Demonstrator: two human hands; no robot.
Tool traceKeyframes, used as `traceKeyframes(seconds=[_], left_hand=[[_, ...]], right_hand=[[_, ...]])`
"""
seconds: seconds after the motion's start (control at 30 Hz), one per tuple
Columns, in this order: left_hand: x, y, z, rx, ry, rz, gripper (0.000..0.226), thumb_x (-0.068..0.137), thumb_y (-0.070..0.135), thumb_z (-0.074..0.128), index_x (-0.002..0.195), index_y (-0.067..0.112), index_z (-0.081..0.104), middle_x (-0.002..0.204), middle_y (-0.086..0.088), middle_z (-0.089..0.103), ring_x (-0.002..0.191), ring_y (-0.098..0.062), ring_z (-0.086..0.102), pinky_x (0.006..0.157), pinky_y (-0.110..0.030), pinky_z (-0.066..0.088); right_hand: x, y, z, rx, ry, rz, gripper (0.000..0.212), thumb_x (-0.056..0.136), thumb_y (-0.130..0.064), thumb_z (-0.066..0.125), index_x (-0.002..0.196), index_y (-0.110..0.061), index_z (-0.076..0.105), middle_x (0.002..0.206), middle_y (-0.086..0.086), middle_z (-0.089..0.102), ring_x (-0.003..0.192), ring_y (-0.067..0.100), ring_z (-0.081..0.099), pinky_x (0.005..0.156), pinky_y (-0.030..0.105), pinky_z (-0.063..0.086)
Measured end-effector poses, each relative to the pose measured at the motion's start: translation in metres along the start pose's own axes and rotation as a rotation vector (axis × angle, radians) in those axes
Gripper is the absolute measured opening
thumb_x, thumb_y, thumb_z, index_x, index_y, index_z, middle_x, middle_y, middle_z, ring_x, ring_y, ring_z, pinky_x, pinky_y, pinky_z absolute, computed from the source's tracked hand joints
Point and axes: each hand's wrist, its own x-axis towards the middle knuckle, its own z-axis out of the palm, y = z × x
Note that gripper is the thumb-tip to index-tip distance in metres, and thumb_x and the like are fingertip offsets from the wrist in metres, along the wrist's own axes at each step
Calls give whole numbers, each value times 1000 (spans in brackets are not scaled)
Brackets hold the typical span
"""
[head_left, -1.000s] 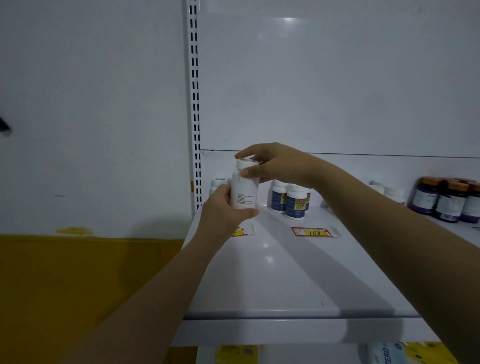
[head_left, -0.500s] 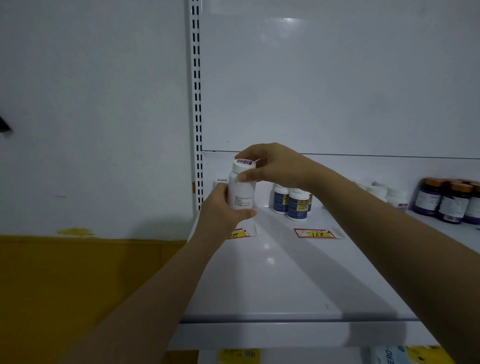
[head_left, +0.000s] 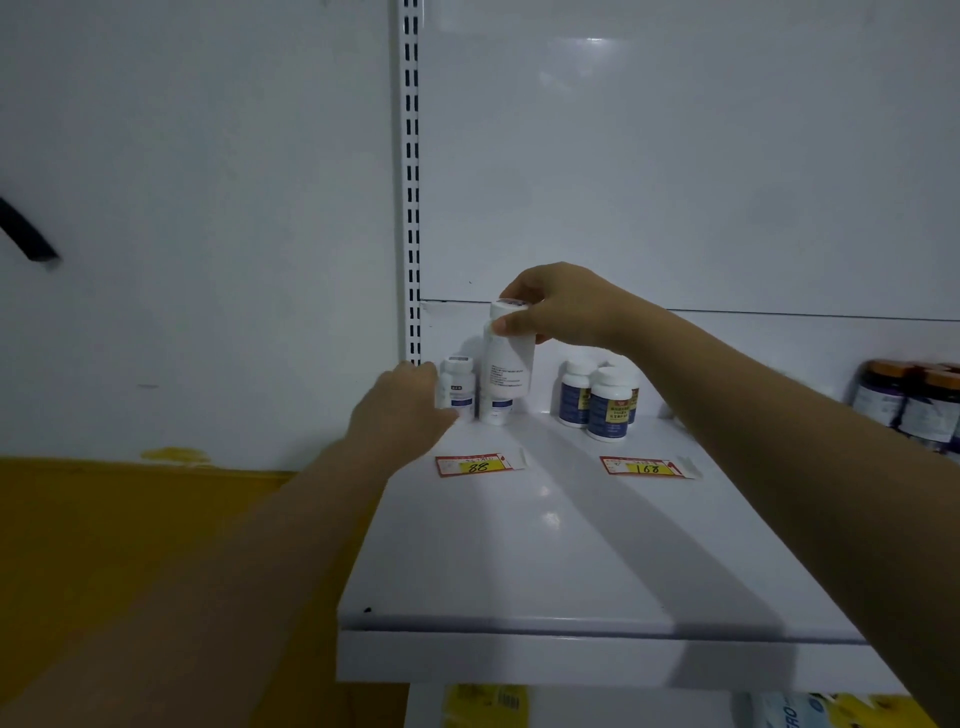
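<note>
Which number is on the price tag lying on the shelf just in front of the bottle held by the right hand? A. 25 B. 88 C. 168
B: the tag reading 88 lies on the shelf just in front of the bottle gripped by the right hand; the 168 tag lies farther right.

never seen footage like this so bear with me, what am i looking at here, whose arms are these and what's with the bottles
This is one picture from a wide-angle camera worn on a person's head, looking forward and down, so the two bare arms are the wearer's own. The right hand grips a tall white bottle near its cap, above a white shelf. The left hand touches a smaller white bottle at the shelf's back left; blur hides whether it grips it. Also on the shelf: blue-labelled bottles, two price tags, and dark jars at the right edge.
</note>
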Motion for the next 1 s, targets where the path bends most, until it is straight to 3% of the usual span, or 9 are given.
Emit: traceKeyframes(seconds=[0.17,0.33,0.43,0.63,0.77,0.87,1.0], left_hand=[[-8,-49,-17,326,-117,-90,37,94,28,50,123,6,46,121,-14,49,112,-29,46,84,-36,43],[-33,-79,-25,362,-195,-207,38,93,29,50,124,7,45,121,-13,48,111,-29,47,85,-36,43],[-47,-95,-33,359,-187,-249,35,93,29,51,118,6,46,117,-14,49,107,-29,49,81,-35,42],[-78,-139,-52,381,-221,-373,35,95,27,48,123,6,46,120,-13,50,104,-28,51,76,-34,44],[-109,-180,-57,392,-269,-492,25,95,26,51,114,9,53,112,-10,56,89,-23,52,76,-36,48],[-133,-213,-66,390,-309,-590,31,96,27,50,122,9,51,118,-10,56,90,-23,52,79,-37,50],[-164,-264,-79,391,-307,-659,11,95,27,49,95,16,45,94,-6,51,81,-23,49,67,-34,44]], right_hand=[[4,-10,9,-69,-26,9,39,84,-31,68,116,-10,60,111,5,59,84,16,57,60,19,46],[12,-32,32,-113,-84,-40,38,85,-28,67,116,-8,59,115,8,61,90,20,59,81,31,53],[21,-59,52,-142,-135,-116,37,86,-27,66,116,-7,59,115,9,62,91,21,61,85,32,51],[44,-123,109,-192,-236,-265,37,88,-29,64,113,-2,60,102,10,63,82,19,60,60,19,45],[53,-164,161,-228,-297,-355,40,89,-28,61,112,5,63,114,19,64,103,29,60,80,34,47],[59,-195,203,-237,-358,-400,42,90,-28,60,115,5,62,117,20,63,107,31,60,81,36,48],[65,-237,253,-215,-458,-443,42,90,-26,61,119,4,60,119,19,62,104,30,64,88,34,50]])
